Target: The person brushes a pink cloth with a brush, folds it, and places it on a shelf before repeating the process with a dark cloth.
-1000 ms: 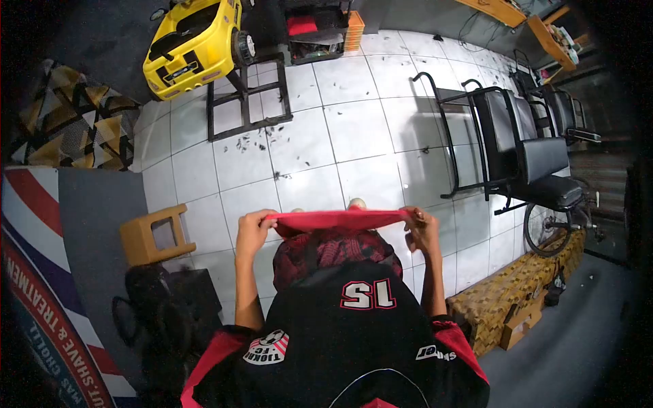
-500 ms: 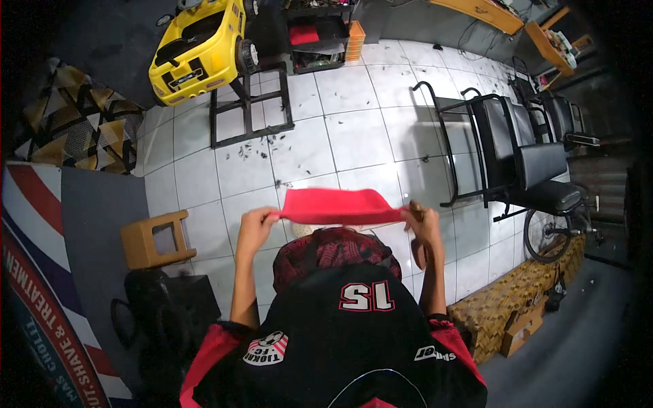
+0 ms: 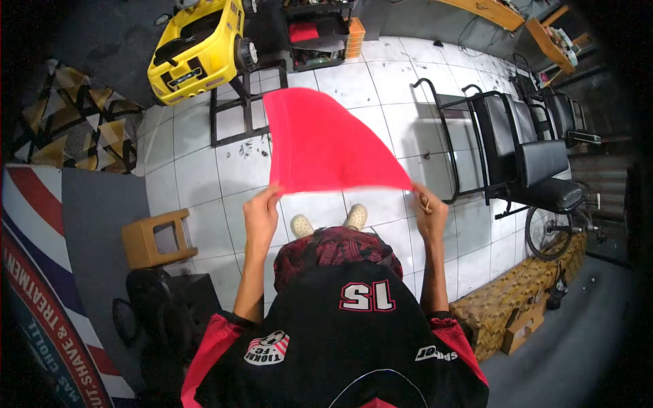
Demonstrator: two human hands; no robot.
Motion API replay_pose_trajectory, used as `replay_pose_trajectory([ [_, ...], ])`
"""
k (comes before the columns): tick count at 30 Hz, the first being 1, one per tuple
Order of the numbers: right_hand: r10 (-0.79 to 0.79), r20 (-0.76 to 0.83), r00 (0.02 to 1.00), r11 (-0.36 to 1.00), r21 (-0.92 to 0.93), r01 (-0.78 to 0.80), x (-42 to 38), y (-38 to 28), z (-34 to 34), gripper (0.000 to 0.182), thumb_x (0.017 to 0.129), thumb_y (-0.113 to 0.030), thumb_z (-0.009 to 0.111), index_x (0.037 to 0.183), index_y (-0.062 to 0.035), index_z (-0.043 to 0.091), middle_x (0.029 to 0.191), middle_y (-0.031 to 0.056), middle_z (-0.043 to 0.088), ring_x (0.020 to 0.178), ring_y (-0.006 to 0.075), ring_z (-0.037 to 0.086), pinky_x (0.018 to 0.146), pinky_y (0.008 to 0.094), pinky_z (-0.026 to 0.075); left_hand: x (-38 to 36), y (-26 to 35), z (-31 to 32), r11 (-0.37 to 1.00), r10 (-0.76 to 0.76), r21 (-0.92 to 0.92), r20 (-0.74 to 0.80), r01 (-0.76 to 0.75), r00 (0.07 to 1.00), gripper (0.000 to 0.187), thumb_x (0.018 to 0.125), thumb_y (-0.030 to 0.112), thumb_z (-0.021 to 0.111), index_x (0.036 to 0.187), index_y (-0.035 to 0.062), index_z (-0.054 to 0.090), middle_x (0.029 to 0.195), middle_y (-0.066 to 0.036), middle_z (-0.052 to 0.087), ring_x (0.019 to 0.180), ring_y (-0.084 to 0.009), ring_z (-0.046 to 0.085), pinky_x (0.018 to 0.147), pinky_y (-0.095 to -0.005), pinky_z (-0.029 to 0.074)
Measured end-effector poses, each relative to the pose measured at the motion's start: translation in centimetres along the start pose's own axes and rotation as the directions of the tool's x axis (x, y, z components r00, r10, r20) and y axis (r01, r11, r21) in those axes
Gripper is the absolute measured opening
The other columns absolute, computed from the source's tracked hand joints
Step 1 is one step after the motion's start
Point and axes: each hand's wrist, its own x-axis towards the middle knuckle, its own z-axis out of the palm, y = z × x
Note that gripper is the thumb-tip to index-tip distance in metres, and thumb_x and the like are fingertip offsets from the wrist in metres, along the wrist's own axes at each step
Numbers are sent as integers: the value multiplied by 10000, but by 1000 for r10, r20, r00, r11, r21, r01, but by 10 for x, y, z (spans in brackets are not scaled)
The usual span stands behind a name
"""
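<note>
A red cloth (image 3: 326,146) is stretched between my two hands, spread out in the air beyond them over the tiled floor. My left hand (image 3: 262,215) pinches its near left corner. At the near right corner, my right hand (image 3: 431,211) has its fingers closed on the cloth, with a small brownish thing at the fingers that I cannot make out. The cloth's far edge rises to a rounded peak on the left and slopes down to the right. Below the cloth show my feet in cream clogs (image 3: 356,217).
Black chairs (image 3: 500,136) stand at the right, near a bicycle (image 3: 547,233). A yellow toy car (image 3: 197,51) is at the upper left by a black metal frame (image 3: 213,122). A brown stool (image 3: 158,240) stands left, and a black shelf cart (image 3: 318,51) at the back.
The red cloth has swung up and outward, from a narrow folded strip to a broad spread shape. My hands keep their hold at about the same place. Both clogs now show more clearly.
</note>
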Motion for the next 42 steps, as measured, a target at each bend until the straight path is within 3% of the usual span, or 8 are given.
replay_pose_trajectory([
  [3,343,146,928,935,43,-353,-19,0,1,143,882,-72,574,978,-25,669,561,47,533,571,55,511,527,230,400,-10,13,-19,942,-336,75,162,328,928,134,799,26,601,916,15,665,857,-181,662,742,-263,665,704,-296,507],
  [7,219,61,974,974,48,-222,-17,7,1,123,863,-71,609,958,-17,666,611,35,560,572,52,503,528,235,406,-11,-4,-9,976,-202,-76,46,205,978,130,793,55,621,908,34,680,835,-153,668,726,-266,640,707,-302,494],
  [11,469,125,874,753,460,-470,-3,-14,-18,132,856,-66,623,956,13,657,718,43,620,636,74,554,555,221,438,7,14,-26,987,-39,-154,-33,34,999,146,774,2,640,916,-6,673,904,-104,678,843,-179,627,787,-287,473],
  [16,168,-172,971,953,279,-115,5,-14,-31,173,846,-51,635,995,37,635,825,62,648,653,95,581,520,219,470,16,29,-40,886,-102,-450,39,109,994,148,780,-37,637,924,-33,667,867,-69,664,798,-138,606,759,-258,475],
  [19,268,-211,940,851,510,-128,3,-38,-35,195,826,-56,657,1000,29,634,867,77,656,700,109,591,594,231,490,13,26,-43,780,-94,-615,66,115,993,153,758,-77,645,907,-47,662,884,-85,668,782,-123,612,714,-237,499],
  [29,59,-233,971,945,326,21,3,-34,-61,141,831,-67,654,942,21,651,906,72,647,803,141,598,742,281,487,5,42,-56,745,11,-666,-57,-46,998,164,767,-101,628,926,-67,645,832,-93,655,744,-123,607,674,-228,502],
  [38,96,-125,988,995,21,-95,39,-21,-15,127,833,-81,660,930,-5,627,738,11,595,636,58,504,565,216,431,47,38,10,755,-157,-648,-31,100,987,154,821,38,659,946,-51,648,800,-44,652,720,-59,582,609,-186,468],
  [42,244,-43,969,903,376,-211,29,-62,7,208,838,-80,647,1016,-22,556,643,-49,470,574,28,412,499,191,336,28,89,27,697,-184,-698,44,162,982,230,824,28,658,1038,-44,615,853,-74,659,740,-80,599,627,-200,485],
])
